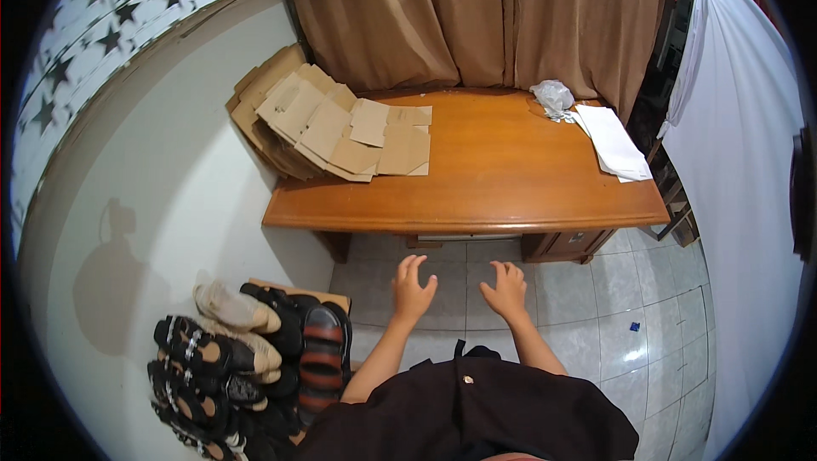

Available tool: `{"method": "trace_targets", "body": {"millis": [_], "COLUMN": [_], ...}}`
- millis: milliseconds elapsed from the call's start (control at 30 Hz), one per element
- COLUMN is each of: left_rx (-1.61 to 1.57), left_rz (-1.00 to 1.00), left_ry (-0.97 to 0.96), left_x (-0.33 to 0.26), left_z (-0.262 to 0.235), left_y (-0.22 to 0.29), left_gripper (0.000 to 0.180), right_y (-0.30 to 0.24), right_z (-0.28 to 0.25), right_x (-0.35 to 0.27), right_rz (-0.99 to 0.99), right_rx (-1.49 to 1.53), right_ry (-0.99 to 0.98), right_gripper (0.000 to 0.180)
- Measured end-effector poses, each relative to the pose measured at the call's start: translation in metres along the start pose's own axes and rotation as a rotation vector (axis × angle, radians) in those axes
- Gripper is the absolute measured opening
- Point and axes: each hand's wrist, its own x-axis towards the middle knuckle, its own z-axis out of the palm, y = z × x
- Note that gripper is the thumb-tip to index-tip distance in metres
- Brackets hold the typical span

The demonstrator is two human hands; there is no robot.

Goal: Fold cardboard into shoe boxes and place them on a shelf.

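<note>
Dark clothing [477,414] partly hides forearms [379,362] below bare hands [414,295].

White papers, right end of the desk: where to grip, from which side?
Probably the near short edge of the white papers, approached from the person's side with the right hand: that edge faces the person, while the plastic bag and brown curtain crowd the far end. They look thin and lie flat on the desk, so a pinch, thumb on top, seems best.

One wide fisheye view from your head, facing forward and down over your dark shirt [477,401], your left fingers [407,270] and right fingers [514,272] nearer, bench [485,176] farther off beyond.
</note>
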Motion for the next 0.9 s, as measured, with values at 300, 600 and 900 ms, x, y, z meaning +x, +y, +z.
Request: {"method": "trace_targets", "body": {"millis": [300, 600, 900], "left_rx": [0.113, 0.443, 0.477], "left_rz": [-0.205, -0.260, -0.349], "left_ry": [-0.290, -0.235, -0.464], "left_x": [0.130, 0.263, 0.330], "left_z": [0.131, 0.186, 0.215], "left_y": [-0.089, -0.168, -0.173], "left_gripper": [0.055, 0.062, 0.083], "right_y": [0.040, 0.072, 0.069], "right_z": [0.071, 0.091, 0.120], "right_x": [0.173, 0.323, 0.358], "right_rz": [0.073, 0.073, 0.250], "right_rx": [-0.156, -0.195, -0.147], "right_ry": [-0.182, -0.324, -0.490], "right_gripper": [0.064, 0.069, 0.078]}}
